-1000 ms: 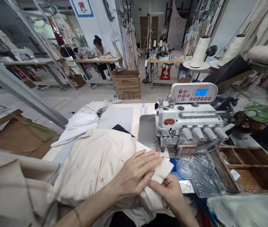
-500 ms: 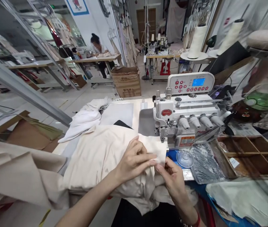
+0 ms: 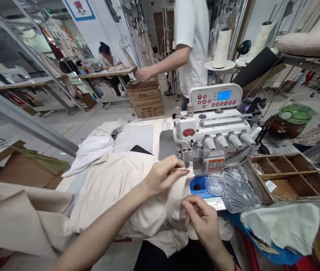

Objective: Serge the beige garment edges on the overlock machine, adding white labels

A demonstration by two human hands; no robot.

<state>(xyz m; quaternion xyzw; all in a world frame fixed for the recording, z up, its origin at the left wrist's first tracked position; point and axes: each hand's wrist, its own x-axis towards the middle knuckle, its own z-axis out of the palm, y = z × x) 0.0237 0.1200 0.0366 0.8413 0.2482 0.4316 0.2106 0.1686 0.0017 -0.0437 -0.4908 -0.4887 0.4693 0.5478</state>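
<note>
Since the earlier frame, both hands have lifted the cloth edge closer to the machine, and a person in a white shirt has come to stand behind it, one hand at the cardboard box.

At the far left, more beige cloth hangs over the table edge, out of the way. Next comes the beige garment, heaped on the table so its weight does not pull on the edge. My left hand is closed in a pinch on the upper edge of its fold, holding it just beside the presser foot. My right hand, lower and nearer to me, pinches the same fold, so the edge stays tight between them. To the right stands the white overlock machine, then a wooden tray with compartments, within reach.
</note>
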